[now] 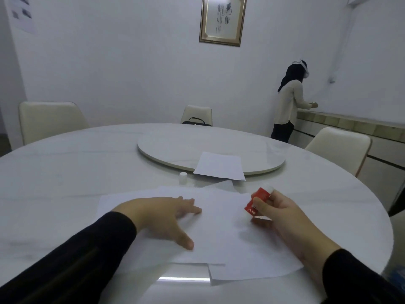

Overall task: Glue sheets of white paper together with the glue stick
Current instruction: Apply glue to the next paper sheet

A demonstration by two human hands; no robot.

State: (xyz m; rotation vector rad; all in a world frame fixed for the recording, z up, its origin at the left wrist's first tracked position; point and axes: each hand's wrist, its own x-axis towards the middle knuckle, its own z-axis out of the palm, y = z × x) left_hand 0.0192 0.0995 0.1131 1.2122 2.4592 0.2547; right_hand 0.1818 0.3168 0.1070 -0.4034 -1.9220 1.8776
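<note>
A red glue stick [256,201] is held in the right hand [282,212], fingers and thumb curled round its barrel. Its long axis runs at a slant, from the lower end near the palm up and away toward the far right. A pale tip shows at the upper end by the fingertips; whether that is bare glue or part of the casing is hard to tell, as that end is blurred. A small white cap [183,177] stands on the table [65,172] well apart from the stick, beyond the papers and to the left.

The stick hangs just over the right-hand part of the top sheet of paper [217,224], which lies in front of the person. The left hand [166,218] lies flat on the same sheet, to the left of the stick, fingers straight and spread, thumb pointing toward the near edge, pressing the paper down. More sheets [252,270] lie beneath, their corners showing at the near and far edges.

The right hand is the one placed to spread the glue, and bare paper lies between the two hands, so a stroke would likely run leftward from the stick toward the flat hand.

Farther off, another sheet [219,166] rests half on a round turntable [175,148]. Cream chairs [48,119] ring the table, and a person [289,104] stands at a counter by the far wall.
</note>
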